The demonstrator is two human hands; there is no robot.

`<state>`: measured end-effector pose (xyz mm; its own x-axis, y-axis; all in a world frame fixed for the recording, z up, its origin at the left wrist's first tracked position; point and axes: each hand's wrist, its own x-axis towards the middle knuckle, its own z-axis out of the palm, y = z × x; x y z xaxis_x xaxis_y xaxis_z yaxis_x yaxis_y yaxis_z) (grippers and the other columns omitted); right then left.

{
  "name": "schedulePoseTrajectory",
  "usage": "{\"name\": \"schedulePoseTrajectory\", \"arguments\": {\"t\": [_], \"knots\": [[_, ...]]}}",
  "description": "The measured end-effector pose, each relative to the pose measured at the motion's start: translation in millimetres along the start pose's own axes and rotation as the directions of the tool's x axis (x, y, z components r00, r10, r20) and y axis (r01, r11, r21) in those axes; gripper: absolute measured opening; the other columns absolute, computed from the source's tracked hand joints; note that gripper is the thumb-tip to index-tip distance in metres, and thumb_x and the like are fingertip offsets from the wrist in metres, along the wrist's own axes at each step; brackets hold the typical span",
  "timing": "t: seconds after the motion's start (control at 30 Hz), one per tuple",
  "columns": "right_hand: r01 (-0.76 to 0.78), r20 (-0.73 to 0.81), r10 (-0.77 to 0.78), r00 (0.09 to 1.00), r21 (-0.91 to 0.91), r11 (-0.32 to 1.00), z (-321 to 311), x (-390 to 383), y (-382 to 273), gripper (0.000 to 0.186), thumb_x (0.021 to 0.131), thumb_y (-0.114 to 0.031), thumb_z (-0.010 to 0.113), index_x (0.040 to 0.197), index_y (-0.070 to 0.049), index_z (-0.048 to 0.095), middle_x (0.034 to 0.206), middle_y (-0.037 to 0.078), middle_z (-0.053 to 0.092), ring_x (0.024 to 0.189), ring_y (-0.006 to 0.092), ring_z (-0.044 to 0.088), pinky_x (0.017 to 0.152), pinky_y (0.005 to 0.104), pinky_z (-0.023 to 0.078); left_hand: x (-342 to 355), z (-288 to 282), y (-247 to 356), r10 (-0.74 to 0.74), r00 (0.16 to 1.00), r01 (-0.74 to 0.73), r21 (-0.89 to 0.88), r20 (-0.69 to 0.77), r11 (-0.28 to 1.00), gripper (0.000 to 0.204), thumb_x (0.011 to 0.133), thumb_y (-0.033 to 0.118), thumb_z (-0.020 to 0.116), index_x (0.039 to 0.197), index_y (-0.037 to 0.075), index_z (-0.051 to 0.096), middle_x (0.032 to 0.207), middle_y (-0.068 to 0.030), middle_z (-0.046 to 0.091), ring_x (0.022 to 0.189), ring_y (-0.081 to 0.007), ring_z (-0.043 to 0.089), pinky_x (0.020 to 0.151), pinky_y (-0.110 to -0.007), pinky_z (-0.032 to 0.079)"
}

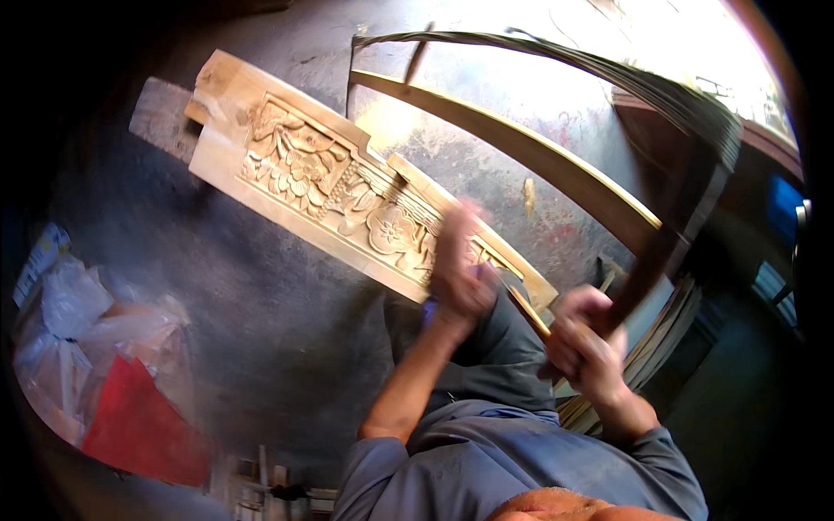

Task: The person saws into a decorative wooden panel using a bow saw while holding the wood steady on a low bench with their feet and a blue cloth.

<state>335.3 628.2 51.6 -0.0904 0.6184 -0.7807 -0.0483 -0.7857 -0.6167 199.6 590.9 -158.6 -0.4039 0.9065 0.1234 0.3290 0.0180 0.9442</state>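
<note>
Left hand (460,271) overlaps the carved panel (347,195) extending leftward.

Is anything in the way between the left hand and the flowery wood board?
Nothing I can see: the left hand appears over the carved board, too blurred to tell if they touch. The right hand holds the saw frame.

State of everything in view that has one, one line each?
Left hand: blurred, at the carved panel; grip unclear
Right hand: closed on the frame saw's dark wooden end
Frame saw: held; cord strung along its far side
Carved panel: relief-carved, bare wood
Plastic bag: bunched at the neck
Red sheet: against the bag
</note>
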Motion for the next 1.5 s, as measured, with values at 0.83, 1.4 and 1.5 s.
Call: {"name": "schedulePoseTrajectory", "arguments": {"t": [0.83,1.4,1.5], "knots": [[0.092,0.052,-0.081,0.995,-0.246,0.965,-37.8,-102.8,-47.3,0.033,0.099,-0.026,0.074,0.087,-0.010,0.048,0.050,0.001,0.047,0.037,0.0120,0.040,0.038,0.0293,0.030,-41.5,15.2,163.1,0.129,0.991,-0.111,-0.277,0.046,0.954,0.052,0.105,0.044,0.053,0.062,0.016,0.044,0.065,-0.0041,0.039,0.059,-0.0221,0.044,0.058,-0.040,0.033],[0.128,0.111,-0.116,0.987,-0.115,0.985,-74.2,-87.7,-20.3,0.022,0.098,-0.012,0.066,0.085,-0.008,0.048,0.051,0.003,0.045,0.039,0.0129,0.040,0.038,0.0296,0.032,-49.0,30.1,150.3,0.122,0.974,-0.070,-0.255,0.193,0.964,0.042,0.098,0.033,0.063,0.063,0.018,0.046,0.064,-0.0051,0.040,0.059,-0.0235,0.044,0.058,-0.042,0.033],[0.124,0.114,-0.106,0.988,-0.162,0.979,-73.0,-69.5,-14.3,0.028,0.098,-0.016,0.065,0.078,-0.008,0.048,0.049,0.003,0.043,0.039,0.0136,0.040,0.038,0.0298,0.033,-54.8,38.9,133.1,0.110,0.982,-0.070,-0.244,0.155,0.967,0.040,0.099,0.031,0.060,0.063,0.017,0.049,0.066,-0.0047,0.042,0.062,-0.0244,0.046,0.061,-0.043,0.035]]}}
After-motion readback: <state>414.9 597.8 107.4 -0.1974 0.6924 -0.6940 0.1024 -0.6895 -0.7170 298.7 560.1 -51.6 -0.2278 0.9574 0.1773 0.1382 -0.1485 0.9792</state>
